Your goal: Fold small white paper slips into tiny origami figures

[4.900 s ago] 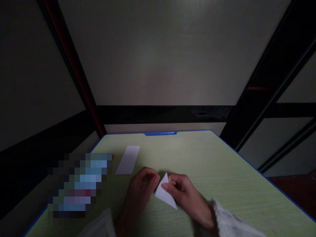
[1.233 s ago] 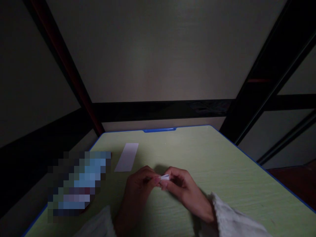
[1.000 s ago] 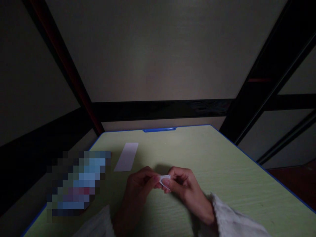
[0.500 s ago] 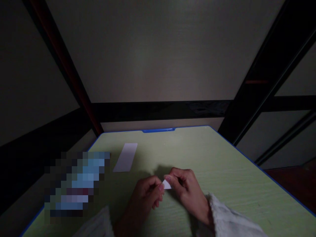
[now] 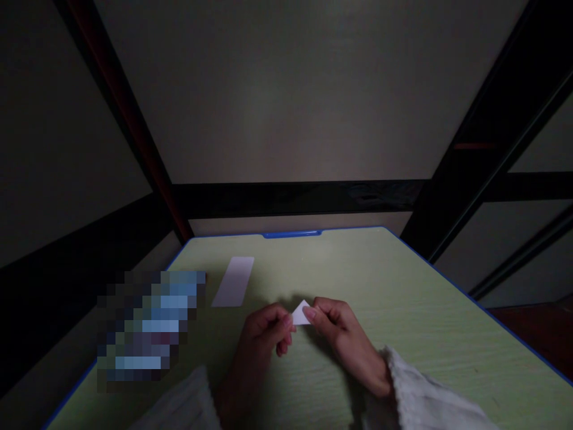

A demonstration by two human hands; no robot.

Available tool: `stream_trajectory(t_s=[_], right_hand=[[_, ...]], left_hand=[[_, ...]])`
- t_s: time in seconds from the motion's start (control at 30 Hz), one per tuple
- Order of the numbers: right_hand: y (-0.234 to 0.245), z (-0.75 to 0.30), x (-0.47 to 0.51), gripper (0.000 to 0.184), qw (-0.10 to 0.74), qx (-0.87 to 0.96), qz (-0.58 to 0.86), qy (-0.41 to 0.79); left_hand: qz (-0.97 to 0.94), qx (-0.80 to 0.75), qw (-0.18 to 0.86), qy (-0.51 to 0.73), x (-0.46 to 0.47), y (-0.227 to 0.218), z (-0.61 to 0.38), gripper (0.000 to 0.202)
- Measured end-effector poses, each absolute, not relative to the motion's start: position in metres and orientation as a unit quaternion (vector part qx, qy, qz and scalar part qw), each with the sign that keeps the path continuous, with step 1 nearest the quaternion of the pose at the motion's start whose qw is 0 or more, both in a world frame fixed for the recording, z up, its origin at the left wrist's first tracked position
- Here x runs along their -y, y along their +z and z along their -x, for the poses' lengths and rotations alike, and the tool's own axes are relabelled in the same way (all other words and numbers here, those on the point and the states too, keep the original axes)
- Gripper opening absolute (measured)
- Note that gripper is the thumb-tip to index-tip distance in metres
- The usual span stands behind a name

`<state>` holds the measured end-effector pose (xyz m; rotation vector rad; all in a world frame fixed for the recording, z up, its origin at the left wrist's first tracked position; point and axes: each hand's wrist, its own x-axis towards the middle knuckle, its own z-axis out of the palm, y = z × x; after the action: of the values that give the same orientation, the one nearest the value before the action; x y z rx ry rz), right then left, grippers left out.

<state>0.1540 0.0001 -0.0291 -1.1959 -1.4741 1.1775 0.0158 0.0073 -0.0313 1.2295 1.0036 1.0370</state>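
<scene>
A small white folded piece of paper [image 5: 301,315], triangular where it shows, is held between my two hands above the table. My left hand [image 5: 267,334] pinches its left corner between thumb and fingers. On the other side my right hand [image 5: 342,334] grips the right part, with the thumb lying on the front of the paper. The fingers cover both ends, so its full shape is hidden. Beyond my left hand, a flat pale strip of paper [image 5: 233,282] lies on the table.
The pale green table [image 5: 403,310] has a blue edge and a blue handle-like piece [image 5: 293,234] at the far side. A pixelated, blurred object [image 5: 156,325] lies on the left. Behind the table rises a panelled wall [image 5: 295,107] with dark beams.
My hands have moved slightly away from me with the paper. More of its triangle now shows between them, and its tip points up. The view has shifted a little.
</scene>
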Motion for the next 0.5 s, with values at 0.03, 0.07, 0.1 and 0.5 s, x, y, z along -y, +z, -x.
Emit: stream_trajectory(t_s=[0.03, 0.07, 0.1, 0.5], right_hand=[[-0.029, -0.155, -0.001, 0.037, 0.439, 0.589, 0.474, 0.485], [-0.03, -0.156, -0.001, 0.038, 0.436, 0.587, 0.464, 0.5], [-0.03, -0.157, -0.002, 0.039, 0.43, 0.588, 0.45, 0.517], [-0.023, -0.15, 0.007, 0.029, 0.388, 0.603, 0.331, 0.613]], left_hand=[[-0.524, -0.423, 0.596, 0.437, -0.009, -0.033, -0.015, 0.02], [-0.522, -0.417, 0.611, 0.426, -0.01, -0.034, -0.014, 0.02], [-0.519, -0.413, 0.625, 0.412, -0.01, -0.035, -0.014, 0.021], [-0.548, -0.453, 0.606, 0.357, 0.0, -0.032, -0.015, 0.031]])
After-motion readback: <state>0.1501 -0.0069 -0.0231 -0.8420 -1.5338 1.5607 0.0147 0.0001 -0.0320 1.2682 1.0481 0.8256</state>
